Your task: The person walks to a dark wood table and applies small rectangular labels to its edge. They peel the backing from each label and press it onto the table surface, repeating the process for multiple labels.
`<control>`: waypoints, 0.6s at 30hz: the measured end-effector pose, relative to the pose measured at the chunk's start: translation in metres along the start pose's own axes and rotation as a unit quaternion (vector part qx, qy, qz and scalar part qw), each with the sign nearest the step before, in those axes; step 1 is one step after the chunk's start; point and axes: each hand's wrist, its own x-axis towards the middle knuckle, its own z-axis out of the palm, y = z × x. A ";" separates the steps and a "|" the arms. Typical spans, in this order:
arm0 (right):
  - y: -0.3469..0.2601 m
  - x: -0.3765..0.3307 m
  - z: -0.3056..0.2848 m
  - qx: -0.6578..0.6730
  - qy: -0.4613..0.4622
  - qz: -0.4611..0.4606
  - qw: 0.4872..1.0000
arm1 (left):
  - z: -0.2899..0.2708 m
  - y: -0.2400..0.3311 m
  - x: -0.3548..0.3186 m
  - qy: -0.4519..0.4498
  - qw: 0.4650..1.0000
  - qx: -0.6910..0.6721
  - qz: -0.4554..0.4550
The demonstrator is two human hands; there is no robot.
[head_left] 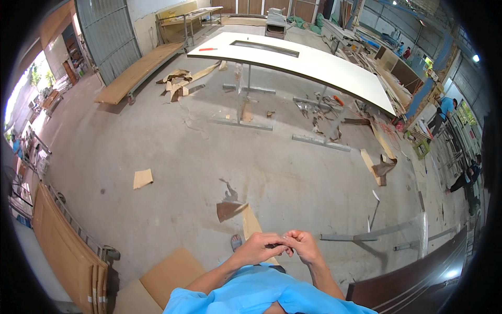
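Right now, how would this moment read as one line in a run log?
left hand: fingertips meeting right's, pinching something small, unclear | right hand: same | below: concrete floor, scrap pieces | ahead: white panel on metal stands

Left hand (254,248) and right hand (303,246) meeting in front of a blue shirt (251,293), fingers (285,242) pinching something small and dark, concrete floor (183,152) strewn with wood scraps (142,178), large white panel (314,65) on metal stands beyond
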 end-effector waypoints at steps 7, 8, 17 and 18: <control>-0.042 0.133 0.008 0.002 0.009 0.032 0.999 | -0.094 -0.008 0.077 0.084 0.982 -0.129 -0.107; -0.047 0.150 0.006 0.013 -0.002 0.031 0.999 | -0.105 -0.012 0.090 0.079 0.980 -0.134 -0.122; -0.103 0.358 -0.068 0.110 -0.087 0.010 0.990 | -0.220 -0.088 0.262 0.059 0.994 -0.070 -0.055; -0.112 0.383 -0.079 0.143 -0.099 0.014 0.985 | -0.231 -0.093 0.286 0.059 0.994 -0.062 -0.062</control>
